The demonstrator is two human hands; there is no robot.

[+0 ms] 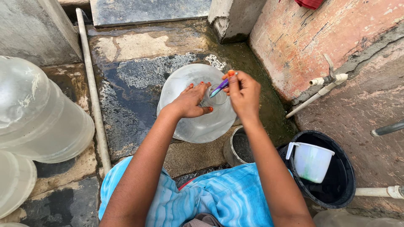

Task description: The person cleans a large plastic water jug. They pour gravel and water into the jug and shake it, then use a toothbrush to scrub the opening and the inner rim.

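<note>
Your left hand (190, 102) lies spread over the shoulder of the big clear water jug (197, 105) in the middle of the frame, so press down there to stop it rolling on the wet stone floor (130, 88). Your right hand (244, 93) has its fingers pinched on a purple brush (219, 87) poked into the jug's mouth; hold the handle steep and work round the inside of the rim.

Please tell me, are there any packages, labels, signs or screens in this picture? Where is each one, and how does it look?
None are in view: no package, label, sign or screen. Only plain containers show: clear water jugs, a black bucket with a white mug, a metal pot.
</note>
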